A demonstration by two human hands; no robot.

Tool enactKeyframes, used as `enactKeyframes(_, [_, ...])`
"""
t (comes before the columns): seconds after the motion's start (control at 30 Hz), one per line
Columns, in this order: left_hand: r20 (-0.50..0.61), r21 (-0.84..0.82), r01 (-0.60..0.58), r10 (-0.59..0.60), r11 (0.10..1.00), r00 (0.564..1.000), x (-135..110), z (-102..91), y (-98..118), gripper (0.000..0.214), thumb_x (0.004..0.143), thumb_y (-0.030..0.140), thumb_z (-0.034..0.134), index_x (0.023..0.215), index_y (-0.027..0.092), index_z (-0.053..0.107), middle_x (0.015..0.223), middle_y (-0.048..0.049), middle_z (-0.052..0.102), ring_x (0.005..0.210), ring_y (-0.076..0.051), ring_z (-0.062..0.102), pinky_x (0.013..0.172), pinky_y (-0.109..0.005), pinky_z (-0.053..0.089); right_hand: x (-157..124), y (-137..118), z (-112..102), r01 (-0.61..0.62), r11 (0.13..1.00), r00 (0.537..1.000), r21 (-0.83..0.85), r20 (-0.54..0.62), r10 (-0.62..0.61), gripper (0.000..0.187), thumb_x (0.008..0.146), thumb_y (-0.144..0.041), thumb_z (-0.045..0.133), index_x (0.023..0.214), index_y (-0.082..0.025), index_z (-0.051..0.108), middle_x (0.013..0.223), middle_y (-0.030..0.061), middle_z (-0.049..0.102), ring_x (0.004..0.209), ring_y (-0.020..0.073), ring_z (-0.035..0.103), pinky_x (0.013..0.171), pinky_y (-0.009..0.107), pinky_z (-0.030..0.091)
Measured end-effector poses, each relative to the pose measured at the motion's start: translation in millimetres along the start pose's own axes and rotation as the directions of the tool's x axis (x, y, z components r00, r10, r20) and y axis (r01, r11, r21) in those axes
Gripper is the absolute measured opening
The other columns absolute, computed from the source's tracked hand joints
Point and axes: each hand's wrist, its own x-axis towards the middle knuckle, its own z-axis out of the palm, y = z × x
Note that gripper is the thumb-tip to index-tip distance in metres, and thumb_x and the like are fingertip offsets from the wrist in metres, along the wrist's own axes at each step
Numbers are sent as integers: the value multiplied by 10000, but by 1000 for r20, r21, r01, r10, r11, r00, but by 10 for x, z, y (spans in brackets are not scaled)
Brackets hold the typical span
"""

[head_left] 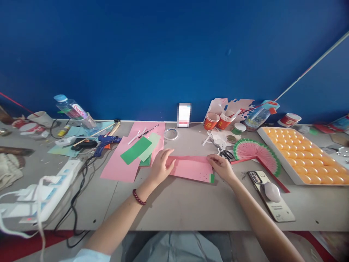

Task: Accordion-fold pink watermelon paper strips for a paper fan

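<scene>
A pink paper strip (191, 168) with a green end and small black dots lies on the grey table (174, 207) in front of me. My left hand (160, 164) presses on its left end, fingers pinched on the folded edge. My right hand (222, 165) grips its right end near the top corner. A bead bracelet circles my left wrist.
Pink and green paper sheets (131, 156) and a blue glue gun (106, 142) lie left. A paper watermelon fan (257, 153), scissors (225, 154), a phone (269, 194) and a tray of orange balls (302, 154) lie right. Cups (218, 120), a tape ring (171, 134), bottles and a power strip (43, 193) surround.
</scene>
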Motion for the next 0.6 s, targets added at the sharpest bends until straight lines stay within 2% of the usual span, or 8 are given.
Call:
enactKeyframes(0.13, [22,101,-129,128,986,992,7,-19,77,276,874,222,512,1145,239,563,1218,-83,576,1193,-248,496,1029,-456,403,-11,30,13,-59,993,993,102,-97,69,353,802,-518,563,869,-183,654,719,30,642,627,166,567,533,251,440])
enactKeyframes(0.23, [67,136,-193,185,972,980,-3,-9,122,399,878,218,497,1277,231,489,1367,-95,483,1301,-266,399,1094,-486,322,-25,27,20,-124,980,984,153,-109,141,375,785,-533,578,892,-181,652,655,9,611,549,146,534,493,247,425])
enactKeyframes(0.37, [167,119,-223,202,967,965,-18,18,140,519,893,221,465,1400,229,353,1441,-90,410,1363,-263,316,1128,-505,258,-35,-2,35,-137,957,983,256,-83,163,387,772,-537,594,908,-178,642,799,44,656,663,176,598,582,279,505])
enactKeyframes(0.5, [260,58,-240,217,969,941,-15,33,149,531,908,230,434,1423,211,307,1450,-94,399,1366,-247,313,1135,-494,248,-49,-62,84,-179,902,978,394,-31,208,369,747,-500,637,963,-202,605,935,56,644,691,183,620,602,321,560])
enactKeyframes(0.6, [371,0,-271,251,963,894,-5,18,193,538,918,268,421,1437,214,286,1472,-82,371,1367,-232,312,1146,-460,232,-84,-125,148,-173,880,984,443,32,177,413,735,-440,652,1079,-236,551,940,34,598,656,171,618,578,343,580])
